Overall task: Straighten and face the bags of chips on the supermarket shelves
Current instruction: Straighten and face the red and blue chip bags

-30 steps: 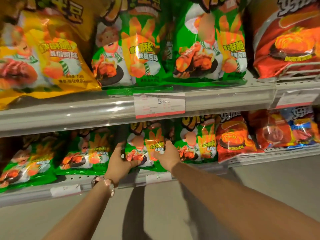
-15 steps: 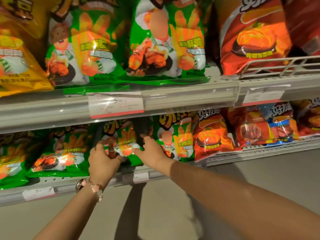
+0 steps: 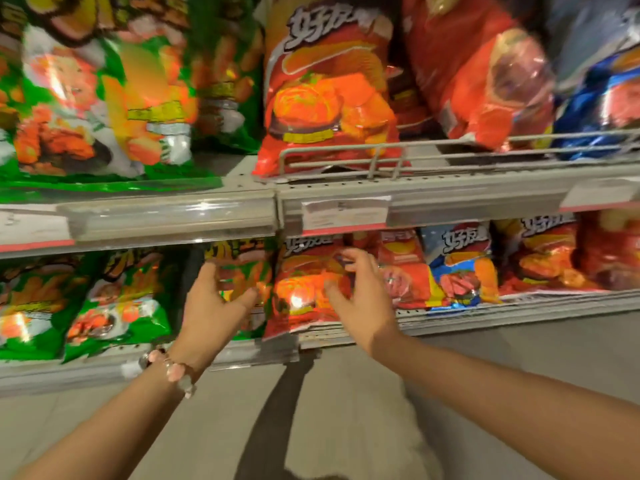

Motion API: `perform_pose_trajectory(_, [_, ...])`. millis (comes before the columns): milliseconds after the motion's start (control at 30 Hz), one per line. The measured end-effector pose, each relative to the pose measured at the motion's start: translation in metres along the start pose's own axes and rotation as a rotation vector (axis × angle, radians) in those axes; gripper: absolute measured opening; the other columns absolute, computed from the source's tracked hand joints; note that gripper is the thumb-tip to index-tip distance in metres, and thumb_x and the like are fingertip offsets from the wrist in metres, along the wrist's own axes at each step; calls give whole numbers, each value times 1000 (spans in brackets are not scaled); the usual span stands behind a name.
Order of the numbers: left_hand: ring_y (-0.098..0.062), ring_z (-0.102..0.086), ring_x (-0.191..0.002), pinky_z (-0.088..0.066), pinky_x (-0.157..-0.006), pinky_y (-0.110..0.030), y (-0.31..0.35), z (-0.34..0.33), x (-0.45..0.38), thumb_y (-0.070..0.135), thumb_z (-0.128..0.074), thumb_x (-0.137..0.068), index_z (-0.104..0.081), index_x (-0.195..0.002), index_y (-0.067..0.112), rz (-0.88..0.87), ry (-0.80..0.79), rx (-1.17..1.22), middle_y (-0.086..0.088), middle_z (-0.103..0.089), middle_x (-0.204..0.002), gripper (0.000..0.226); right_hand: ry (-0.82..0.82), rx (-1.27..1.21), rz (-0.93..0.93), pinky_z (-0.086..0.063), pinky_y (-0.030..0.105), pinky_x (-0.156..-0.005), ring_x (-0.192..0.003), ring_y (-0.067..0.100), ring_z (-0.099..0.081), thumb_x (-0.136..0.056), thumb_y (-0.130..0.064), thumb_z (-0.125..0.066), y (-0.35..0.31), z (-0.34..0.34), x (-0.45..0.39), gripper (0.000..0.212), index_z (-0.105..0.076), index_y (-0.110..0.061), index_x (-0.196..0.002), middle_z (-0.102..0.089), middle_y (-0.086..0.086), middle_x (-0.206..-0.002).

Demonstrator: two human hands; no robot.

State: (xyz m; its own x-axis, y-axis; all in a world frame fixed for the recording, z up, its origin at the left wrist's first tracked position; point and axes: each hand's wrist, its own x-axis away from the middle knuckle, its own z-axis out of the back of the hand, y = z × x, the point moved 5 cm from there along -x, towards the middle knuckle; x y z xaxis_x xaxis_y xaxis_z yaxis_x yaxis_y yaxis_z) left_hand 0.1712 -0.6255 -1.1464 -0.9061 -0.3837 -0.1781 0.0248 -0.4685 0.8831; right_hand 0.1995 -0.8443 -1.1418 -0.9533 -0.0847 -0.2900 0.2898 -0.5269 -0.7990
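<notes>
Green chip bags point(image 3: 121, 299) line the left of the lower shelf; a red-orange bag point(image 3: 304, 289) leans beside them, then more red bags and a blue one point(image 3: 460, 268) to the right. My left hand point(image 3: 214, 303) hovers in front of the last green bag point(image 3: 242, 271), fingers spread, thumb out, holding nothing. My right hand point(image 3: 360, 292) is spread over the right edge of the red-orange bag, fingers loosely curved; whether it touches the bag is unclear. The picture is blurred by motion.
The upper shelf carries large green bags point(image 3: 86, 98), a big red bag point(image 3: 325, 98) behind a wire rail point(image 3: 381, 157), and red and blue bags further right. Price-tag strips point(image 3: 346, 216) run along the shelf edges. Grey floor lies below.
The view swung right along the shelves. Both hands let go of the green bag they held and moved right, now spread in front of the last green bag and the red-orange bag.
</notes>
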Motion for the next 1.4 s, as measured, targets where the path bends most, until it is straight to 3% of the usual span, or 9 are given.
perform_pose_trajectory(133, [-10,-60,-83,-49,-74,-29,37,-59,11,7,-77,-74,-51,-101,28,10,-47,26,9,-60,-92,43,62,-36,-71,-43,44,-97,-105,24,-54,-85,-12,-64,45,61,-14,44,-48,-11,-126,-49,3,-113])
perform_pose_trajectory(300, [-19,-64,-88,-55,-78,-44,61,-133,20,7,-80,-73,-52,-100,14,76,-137,48,-4,-65,-96,40,120,123,-125,-40,39,-91,-106,31,-48,-85,-22,-67,108,117,-33,39,-51,-1,-115,-50,16,-111])
perform_pose_trajectory(433, [-14,-60,-81,-49,-61,-12,73,-187,22,7,-85,-67,-48,-88,26,148,-168,76,6,-60,-86,47,129,163,-231,-37,37,-96,-116,34,-45,-82,-25,-72,158,154,-49,54,-48,-4,-126,-47,18,-119])
perform_pose_trajectory(600, [-22,-63,-101,-51,-93,-39,73,-221,18,7,-87,-65,-43,-132,16,274,-236,97,-6,-65,-109,80,-1,167,-307,-34,40,-103,-124,36,-39,-77,-25,-77,197,175,-55,80,-33,-11,-143,-38,20,-132])
perform_pose_trajectory(700, [-27,-64,-100,-52,-89,-38,67,-230,17,14,-90,-62,-52,-110,16,319,-189,26,-8,-67,-102,61,-64,83,-402,-33,38,-105,-129,36,-38,-77,-26,-78,215,183,-56,91,-23,-16,-148,-32,19,-141])
perform_pose_trajectory(900, [4,-61,-56,-53,-63,-24,47,-246,3,17,-90,-60,-68,-63,19,227,-240,-72,14,-66,-56,22,-99,0,-423,-39,39,-105,-125,32,-47,-73,-28,-81,241,164,-55,96,-23,-20,-149,-44,14,-138])
perform_pose_trajectory(967, [7,-60,-52,-50,-60,-19,44,-249,2,13,-88,-63,-66,-46,28,185,-252,-52,17,-65,-52,32,-68,6,-429,-39,40,-104,-124,33,-48,-73,-25,-82,243,162,-57,95,-24,-20,-148,-46,14,-137])
perform_pose_trajectory(1267, [8,-62,-57,-45,-59,-7,37,-252,-1,8,-85,-67,-67,-54,29,143,-312,5,21,-67,-57,30,-32,83,-426,-38,47,-106,-126,32,-46,-77,-14,-77,242,157,-57,92,-21,-16,-149,-48,15,-136])
perform_pose_trajectory(1400, [2,-66,-67,-51,-65,-14,41,-245,7,6,-87,-63,-67,-69,16,104,-208,57,13,-69,-63,23,-89,78,-406,-38,43,-106,-124,30,-49,-79,-16,-76,236,163,-57,93,-17,-18,-150,-51,12,-134])
